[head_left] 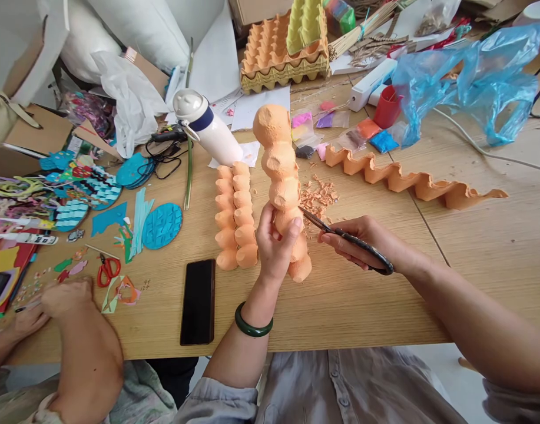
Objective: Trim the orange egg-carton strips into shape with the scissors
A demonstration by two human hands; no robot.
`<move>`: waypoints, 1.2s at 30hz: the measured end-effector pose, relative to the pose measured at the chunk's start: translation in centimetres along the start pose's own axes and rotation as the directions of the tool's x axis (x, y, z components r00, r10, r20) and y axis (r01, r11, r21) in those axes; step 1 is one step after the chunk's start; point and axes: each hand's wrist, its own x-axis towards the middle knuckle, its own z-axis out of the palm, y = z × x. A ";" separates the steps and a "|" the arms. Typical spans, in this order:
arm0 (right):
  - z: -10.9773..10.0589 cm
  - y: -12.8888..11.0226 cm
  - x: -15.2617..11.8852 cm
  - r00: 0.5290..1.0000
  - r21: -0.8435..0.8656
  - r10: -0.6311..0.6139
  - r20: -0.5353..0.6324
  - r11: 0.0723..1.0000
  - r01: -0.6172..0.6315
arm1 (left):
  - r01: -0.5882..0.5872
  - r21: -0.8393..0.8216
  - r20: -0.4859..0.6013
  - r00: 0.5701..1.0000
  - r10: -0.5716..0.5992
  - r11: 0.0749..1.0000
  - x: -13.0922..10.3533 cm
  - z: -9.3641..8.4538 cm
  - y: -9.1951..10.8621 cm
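My left hand (276, 238) is closed round the lower part of an orange egg carton strip (281, 162), a row of joined cups held up off the table. In my right hand (362, 238) is a pair of black-handled scissors (311, 219), its blades against the strip's right edge. Small orange trimmings (320, 197) lie heaped behind the blades. Left of the held strip, two more cup strips (234, 215) rest side by side. Another wavy orange strip (397, 179) lies to the right.
A black phone (198, 301) and a white bottle (212, 129) stand close on the left. Egg trays (270, 50) are stacked at the back. At far left, a co-worker's hands (66, 297) are near red scissors (107, 270). A blue plastic bag (468, 82) fills the back right.
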 end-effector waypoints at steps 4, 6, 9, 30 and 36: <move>0.3 0.1 0.0 0.997 -0.049 -0.051 -0.053 0.998 0.048 | -0.063 0.032 0.033 0.998 0.062 0.997 0.4 -0.3 -0.9; 0.6 0.2 0.0 0.995 -0.055 -0.067 -0.075 0.997 0.063 | -0.086 0.029 0.038 0.996 0.085 0.996 0.6 -0.4 -1.4; 0.8 0.3 0.1 0.996 0.023 -0.027 -0.081 0.999 0.029 | -0.040 -0.006 0.053 0.998 0.040 0.999 0.8 -0.5 -1.7; 0.1 -0.5 0.0 0.999 0.167 0.010 0.049 0.986 -0.018 | -0.029 0.009 0.012 1.000 0.029 1.000 0.5 -0.1 -1.1; 0.2 -0.6 0.0 0.998 0.170 0.029 0.059 0.985 -0.039 | -0.020 0.029 0.011 1.000 0.020 0.999 0.4 -0.1 -1.0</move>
